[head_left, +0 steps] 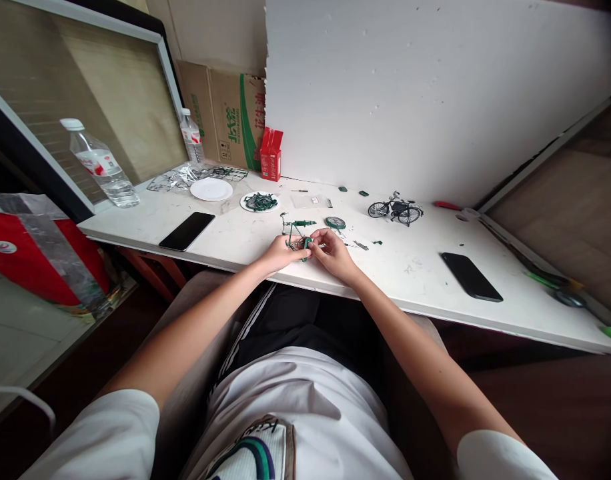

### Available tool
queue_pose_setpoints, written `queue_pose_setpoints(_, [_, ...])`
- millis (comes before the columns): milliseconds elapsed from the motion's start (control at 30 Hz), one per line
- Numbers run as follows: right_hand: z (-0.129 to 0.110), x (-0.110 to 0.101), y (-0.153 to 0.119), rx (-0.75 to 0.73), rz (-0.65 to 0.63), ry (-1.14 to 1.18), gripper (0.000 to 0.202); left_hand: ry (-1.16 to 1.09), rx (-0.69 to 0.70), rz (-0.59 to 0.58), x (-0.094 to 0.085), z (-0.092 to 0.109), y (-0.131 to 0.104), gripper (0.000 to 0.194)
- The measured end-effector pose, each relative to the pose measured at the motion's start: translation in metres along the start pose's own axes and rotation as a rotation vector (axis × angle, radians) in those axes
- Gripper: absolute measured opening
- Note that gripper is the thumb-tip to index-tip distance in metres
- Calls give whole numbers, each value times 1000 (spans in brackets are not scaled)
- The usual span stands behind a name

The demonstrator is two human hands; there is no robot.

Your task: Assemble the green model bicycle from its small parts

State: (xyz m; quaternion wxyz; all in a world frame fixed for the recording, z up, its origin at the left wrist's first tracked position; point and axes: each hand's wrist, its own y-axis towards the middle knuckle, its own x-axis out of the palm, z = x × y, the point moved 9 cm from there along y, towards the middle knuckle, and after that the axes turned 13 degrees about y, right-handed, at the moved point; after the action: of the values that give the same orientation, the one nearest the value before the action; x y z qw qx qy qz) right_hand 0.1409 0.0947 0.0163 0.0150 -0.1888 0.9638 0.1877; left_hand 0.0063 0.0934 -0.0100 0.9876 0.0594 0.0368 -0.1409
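Near the table's front edge, both my hands meet at a partly built green model bicycle [295,230]. My left hand [280,255] is closed around its lower part. The fingers of my right hand [331,252] pinch at a green piece on the bicycle's right side; the exact part is too small to make out. Just beyond my right hand lies a loose green-rimmed wheel [335,223]. Small parts are scattered to its right, among them a grey strip [360,245] and a green bit [378,243]. Farther right stands a black model bicycle [395,208].
A plate of green parts [260,201] and a white plate [211,189] are at the back left. Phones lie left [187,231] and right [470,276]. Water bottles [103,167], [192,138] stand left, with a red box [271,155] and a carton [225,117] behind.
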Motion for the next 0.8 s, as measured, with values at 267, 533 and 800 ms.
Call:
queue_pose_setpoints(267, [7,-10,2,-23,88,-39,40,-265,-105,-6,1,-7,2,44])
queue_pose_setpoints(533, [-4,-23,-1,-115,193,-182,34,-331,-187,29,-5,-8,19,23])
queue_pose_setpoints(800, [-7,-21,-3,-102,185,-161,31,-228,-219,-8,-9,-4,37,19])
